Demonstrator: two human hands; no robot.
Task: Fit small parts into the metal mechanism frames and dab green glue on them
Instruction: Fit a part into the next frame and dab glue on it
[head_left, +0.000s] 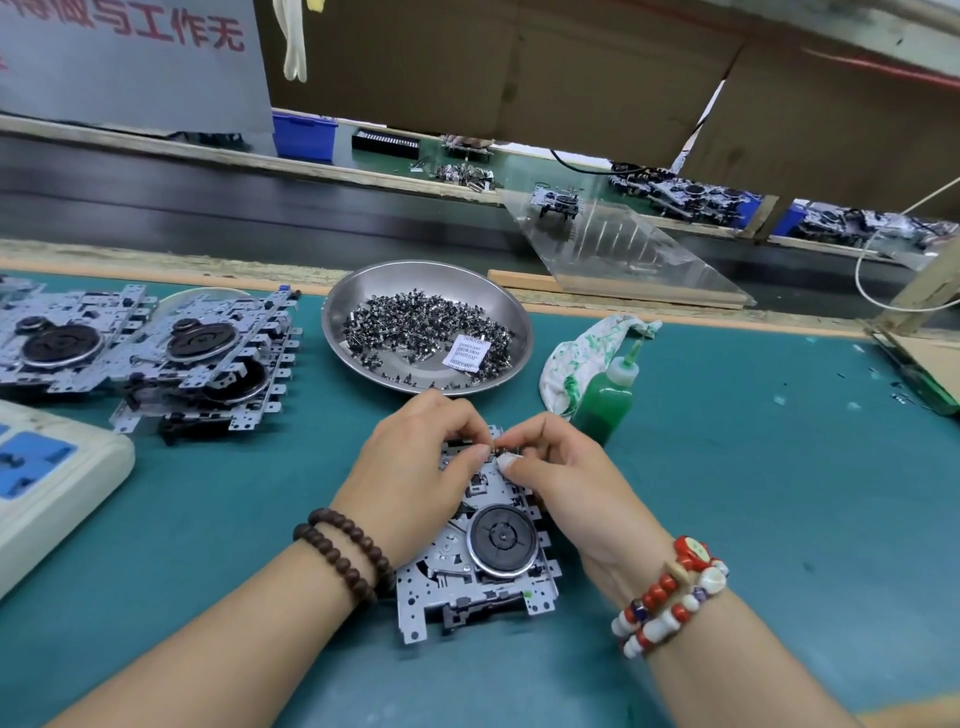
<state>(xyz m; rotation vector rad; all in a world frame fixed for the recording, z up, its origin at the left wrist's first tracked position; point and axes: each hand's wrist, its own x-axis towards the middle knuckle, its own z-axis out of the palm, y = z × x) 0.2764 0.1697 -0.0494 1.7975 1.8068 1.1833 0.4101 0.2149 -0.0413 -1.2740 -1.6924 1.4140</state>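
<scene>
1. Both hands are down over the far end of 1 metal mechanism frame (483, 566), which lies flat on the teal worktop (753, 493) right in front of the person, its black flywheel (501, 538) facing up.

2. The left hand (415, 462) curls over the frame's top edge, thumb and forefinger pinched close together. The right hand (561, 467) meets it fingertip to fingertip, pinching what looks like a small part (501, 451), though it is too tiny and blurred to name.

3. So this reads as the fitting step, mid-way: the part is at the frame but I cannot tell whether it is seated yet.

4. Glue comes after. The green glue bottle (608, 395) stands upright just beyond the right hand, untouched, with a green-stained rag (576, 358) behind it. A small green spot shows near the frame's near right corner; whether that is a finished dab is a guess.

5. Supply is plentiful: the steel dish (363, 291) beyond the hands holds a heap of small dark parts (415, 322) and a white desiccant sachet (467, 356).

6. At far left, stacked frames (208, 358) sit in 2 piles. I cannot tell whether they are finished or waiting, so the overall count stays open; at least this frame's glue is likely left to do.
</scene>
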